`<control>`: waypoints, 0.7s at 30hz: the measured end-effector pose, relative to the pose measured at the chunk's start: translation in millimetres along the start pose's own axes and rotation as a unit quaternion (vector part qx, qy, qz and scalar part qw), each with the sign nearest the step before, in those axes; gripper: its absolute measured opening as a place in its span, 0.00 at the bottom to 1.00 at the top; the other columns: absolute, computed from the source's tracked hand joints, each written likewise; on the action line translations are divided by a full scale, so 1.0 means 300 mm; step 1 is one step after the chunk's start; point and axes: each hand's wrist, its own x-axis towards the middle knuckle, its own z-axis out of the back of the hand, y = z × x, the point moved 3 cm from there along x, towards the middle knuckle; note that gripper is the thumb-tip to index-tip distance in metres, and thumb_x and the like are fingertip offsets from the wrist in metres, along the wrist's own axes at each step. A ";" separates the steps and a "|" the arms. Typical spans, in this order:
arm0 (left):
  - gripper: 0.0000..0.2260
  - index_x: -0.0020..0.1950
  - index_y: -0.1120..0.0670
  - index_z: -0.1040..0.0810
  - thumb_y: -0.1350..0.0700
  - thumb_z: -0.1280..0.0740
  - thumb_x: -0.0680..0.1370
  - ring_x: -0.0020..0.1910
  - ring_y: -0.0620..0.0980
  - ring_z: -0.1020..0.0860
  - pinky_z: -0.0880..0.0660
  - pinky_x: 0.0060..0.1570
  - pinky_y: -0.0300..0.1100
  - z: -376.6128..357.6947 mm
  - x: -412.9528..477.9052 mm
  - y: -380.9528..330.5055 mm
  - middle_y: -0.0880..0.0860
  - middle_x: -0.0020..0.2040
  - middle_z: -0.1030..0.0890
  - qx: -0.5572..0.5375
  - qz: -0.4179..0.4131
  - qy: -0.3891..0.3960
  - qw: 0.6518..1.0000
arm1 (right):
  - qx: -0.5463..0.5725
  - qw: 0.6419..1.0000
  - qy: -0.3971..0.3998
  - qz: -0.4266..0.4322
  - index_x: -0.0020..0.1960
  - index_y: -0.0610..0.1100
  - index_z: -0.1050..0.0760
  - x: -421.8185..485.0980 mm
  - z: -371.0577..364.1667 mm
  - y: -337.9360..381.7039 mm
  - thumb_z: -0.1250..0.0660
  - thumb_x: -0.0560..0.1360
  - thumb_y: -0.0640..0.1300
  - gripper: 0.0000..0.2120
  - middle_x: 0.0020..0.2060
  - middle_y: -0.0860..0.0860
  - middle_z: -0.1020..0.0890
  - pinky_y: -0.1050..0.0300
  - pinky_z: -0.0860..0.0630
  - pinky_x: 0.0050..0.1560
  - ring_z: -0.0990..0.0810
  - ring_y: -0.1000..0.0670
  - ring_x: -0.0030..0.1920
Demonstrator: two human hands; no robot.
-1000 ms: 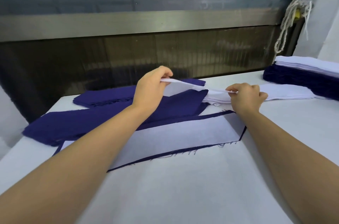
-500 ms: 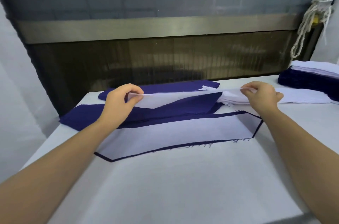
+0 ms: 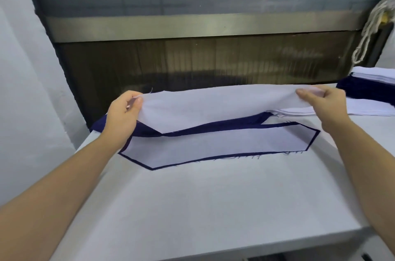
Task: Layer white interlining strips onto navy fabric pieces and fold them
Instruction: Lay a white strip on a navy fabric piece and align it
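Interlining strip (image 3: 213,107) is clamped in fingers of left hand (image 3: 121,115) and right hand (image 3: 327,107). White worktop (image 3: 192,207) is backed by dark panel (image 3: 192,64)

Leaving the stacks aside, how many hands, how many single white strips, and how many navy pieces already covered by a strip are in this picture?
Hands: 2, the left hand and the right hand
Single white strips: 2, the held strip and the laid strip
Covered navy pieces: 1, the navy piece
Total: 5
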 end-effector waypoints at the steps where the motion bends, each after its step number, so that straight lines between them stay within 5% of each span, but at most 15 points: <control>1: 0.06 0.52 0.51 0.24 0.57 0.41 0.81 0.46 0.41 0.27 0.31 0.43 0.33 0.005 0.004 0.012 0.42 0.47 0.25 -0.009 0.036 0.020 0.999 | 0.028 1.000 0.001 -0.003 0.50 0.40 0.21 -0.002 0.005 0.004 0.26 0.71 0.44 0.11 0.42 0.47 0.18 0.60 0.23 0.47 0.20 0.53 0.41; 8: 0.05 0.48 0.53 0.21 0.61 0.36 0.79 0.39 0.50 0.24 0.24 0.33 0.34 0.047 -0.002 0.054 0.57 0.45 0.20 -0.012 0.148 0.223 0.963 | 0.104 0.990 0.070 -0.071 0.40 0.44 0.23 -0.012 0.005 0.024 0.31 0.73 0.37 0.05 0.31 0.51 0.20 0.65 0.22 0.30 0.20 0.55 0.31; 15: 0.06 0.45 0.50 0.18 0.61 0.31 0.75 0.32 0.44 0.20 0.24 0.29 0.33 0.106 0.009 0.057 0.46 0.37 0.16 0.057 0.128 0.336 0.931 | -0.096 0.957 0.216 -0.169 0.44 0.45 0.20 -0.015 -0.005 -0.028 0.30 0.70 0.37 0.05 0.35 0.49 0.23 0.65 0.29 0.24 0.26 0.51 0.35; 21: 0.06 0.48 0.50 0.19 0.59 0.29 0.74 0.33 0.48 0.23 0.25 0.29 0.35 0.096 -0.011 0.049 0.53 0.43 0.18 0.120 0.110 0.383 0.909 | -0.223 0.925 0.250 -0.177 0.46 0.46 0.20 -0.034 0.015 -0.039 0.26 0.69 0.41 0.07 0.35 0.48 0.27 0.61 0.37 0.25 0.31 0.49 0.33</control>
